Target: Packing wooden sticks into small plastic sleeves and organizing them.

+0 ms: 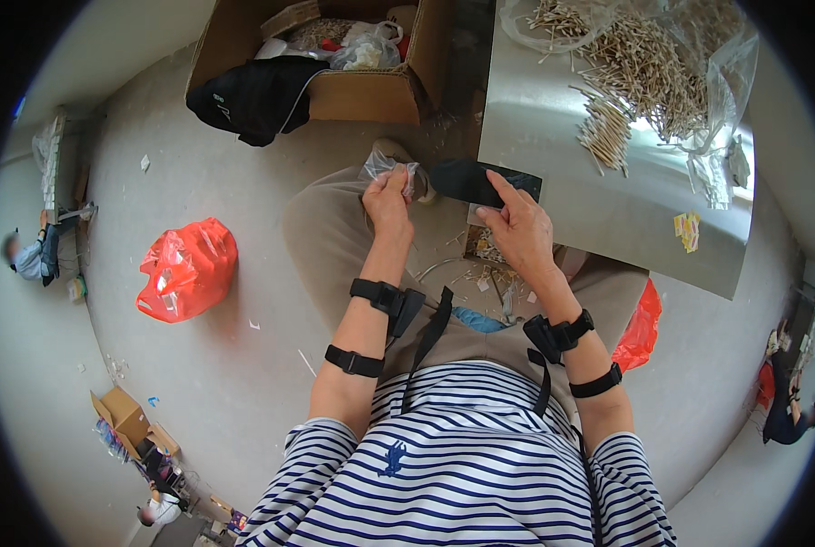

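My left hand (389, 202) is closed in a pinch on a small clear plastic bag (380, 166), above my left knee. My right hand (524, 228) has its index finger and thumb stretched out and apart. That index fingertip is at a flat black piece (466, 180) by the near left corner of the metal table (553, 223); I cannot tell whether it presses on it. Its other fingers are partly hidden. Further back on the table lie a large heap of cotton swabs (649, 77) and a smaller bunch of swabs (605, 137). Small yellow-and-white packets (687, 232) lie near its right edge.
An open cardboard box (371, 96) with bags inside and black cloth (257, 96) over its rim stands ahead. A red plastic bag (189, 269) sits on the floor at left, another red bag (640, 328) beside my right leg. Loose swabs (489, 278) lie below my hands. Other people work farther off.
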### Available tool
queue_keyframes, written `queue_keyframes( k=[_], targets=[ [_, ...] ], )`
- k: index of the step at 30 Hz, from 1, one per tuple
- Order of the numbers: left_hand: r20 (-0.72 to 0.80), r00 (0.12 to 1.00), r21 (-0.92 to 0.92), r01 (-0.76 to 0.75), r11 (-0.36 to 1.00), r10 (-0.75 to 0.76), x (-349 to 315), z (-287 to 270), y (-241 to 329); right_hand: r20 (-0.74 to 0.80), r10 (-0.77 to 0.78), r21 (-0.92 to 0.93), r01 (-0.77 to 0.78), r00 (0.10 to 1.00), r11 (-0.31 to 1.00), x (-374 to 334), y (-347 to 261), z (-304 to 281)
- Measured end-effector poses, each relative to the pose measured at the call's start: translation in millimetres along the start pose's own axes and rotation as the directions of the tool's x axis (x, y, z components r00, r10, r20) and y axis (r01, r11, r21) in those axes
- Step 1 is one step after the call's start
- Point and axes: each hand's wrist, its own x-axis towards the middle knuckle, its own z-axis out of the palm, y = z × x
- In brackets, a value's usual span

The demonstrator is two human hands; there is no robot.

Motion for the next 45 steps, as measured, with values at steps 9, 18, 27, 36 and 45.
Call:
queue_keyframes(
  k=[9, 18, 27, 36, 45],
  targets=[
    [-0.047, 0.997, -0.012, -0.069, 0.998, 0.069, -3, 20, -18, -0.009, -0.039, -0.156, 0.037, 0.999, 0.987, -2, -1, 4],
    [-0.064, 0.987, -0.018, -0.151, 0.988, 0.15, -14, 28, -14, -0.003, -0.027, -0.183, 0.026, 1.0, 0.983, -3, -3, 6],
    [-0.047, 0.98, -0.048, -0.194, 0.98, 0.192, -22, 30, -13, -0.023, -0.04, -0.208, 0.034, 0.999, 0.978, -4, -4, 6],
    [0.02, 0.968, -0.016, -0.249, 0.968, 0.249, -18, 22, -21, -0.033, -0.043, -0.221, 0.034, 0.999, 0.975, -4, -7, 8],
    [-0.031, 0.987, -0.06, -0.162, 0.985, 0.161, -26, 28, -15, -0.07, -0.058, -0.22, 0.042, 0.996, 0.975, -5, -3, 9]
  ],
)
